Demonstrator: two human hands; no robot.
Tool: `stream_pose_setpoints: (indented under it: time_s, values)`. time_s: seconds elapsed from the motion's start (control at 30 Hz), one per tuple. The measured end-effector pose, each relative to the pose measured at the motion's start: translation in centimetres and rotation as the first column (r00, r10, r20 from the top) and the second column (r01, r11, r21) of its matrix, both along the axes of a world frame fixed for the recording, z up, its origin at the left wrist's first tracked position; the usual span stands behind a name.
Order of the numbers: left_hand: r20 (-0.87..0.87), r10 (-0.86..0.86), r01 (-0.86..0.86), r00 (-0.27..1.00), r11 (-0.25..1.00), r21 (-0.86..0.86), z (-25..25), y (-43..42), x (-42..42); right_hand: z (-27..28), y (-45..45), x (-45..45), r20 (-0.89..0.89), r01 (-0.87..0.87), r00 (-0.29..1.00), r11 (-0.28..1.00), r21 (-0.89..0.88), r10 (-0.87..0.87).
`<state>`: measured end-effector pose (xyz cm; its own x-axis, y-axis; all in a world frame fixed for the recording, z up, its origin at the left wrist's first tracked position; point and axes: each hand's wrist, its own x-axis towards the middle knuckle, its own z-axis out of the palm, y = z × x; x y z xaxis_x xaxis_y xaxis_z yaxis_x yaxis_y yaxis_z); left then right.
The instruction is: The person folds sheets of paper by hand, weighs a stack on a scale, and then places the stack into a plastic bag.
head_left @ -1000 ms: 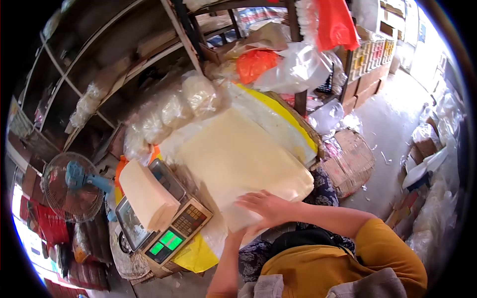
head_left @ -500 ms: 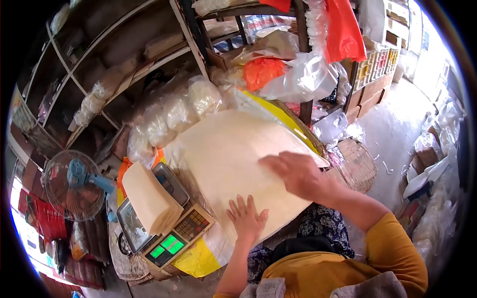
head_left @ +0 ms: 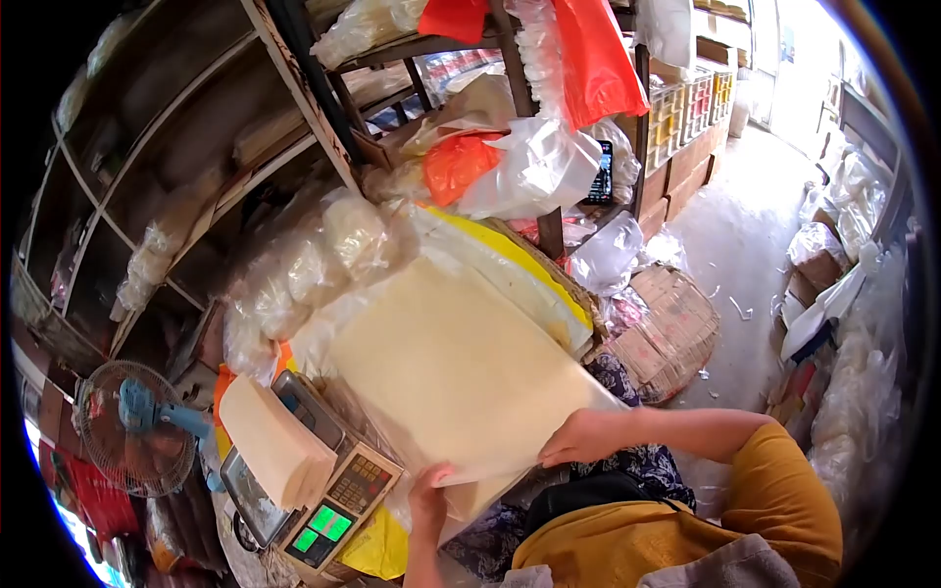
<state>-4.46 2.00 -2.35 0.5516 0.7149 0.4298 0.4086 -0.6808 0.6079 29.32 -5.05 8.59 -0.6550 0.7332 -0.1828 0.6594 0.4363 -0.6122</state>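
While a folded cream bundle point(head_left: 277, 443) sits on the scale point(head_left: 357, 480), apparently finished, I list one top sheet point(head_left: 461, 358) beside it, flat, not folded, left hand point(head_left: 427, 502) and right hand point(head_left: 580, 437) each pinching its near edge.

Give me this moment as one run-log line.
left hand: holds pale sheet by near edge | right hand: holds same edge | scale: display lit, folded stack on top
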Motion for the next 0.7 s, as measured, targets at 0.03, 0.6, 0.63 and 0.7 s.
stream_pose_setpoints:
  time_s: [0.03, 0.6, 0.63, 0.7]
  values:
    - [0.029, 0.13, -0.121, 0.991, 0.967, -0.224, 0.3, -0.7, -0.7, 1.4, 0.3, 1.3, -0.263, 0.027, 0.958, 0.945, -0.326, -0.118]
    - [-0.024, 0.594, -0.59, 0.804, 0.802, 0.09, 4.4, 3.8, 3.6, -7.5, 10.2, 3.1, -0.34, 0.862, 0.479, 0.506, 0.009, -0.81]
    - [-0.205, 0.497, -0.423, 0.843, 0.849, 0.317, 4.1, 3.7, 4.2, -8.1, 10.7, 2.9, -0.341, 0.86, 0.483, 0.51, 0.012, -0.806]
    - [-0.339, 0.437, -0.372, 0.833, 0.896, 0.242, 3.3, 2.5, 5.4, -8.9, 11.3, 2.8, -0.226, 0.894, 0.442, 0.447, 0.03, -0.868]
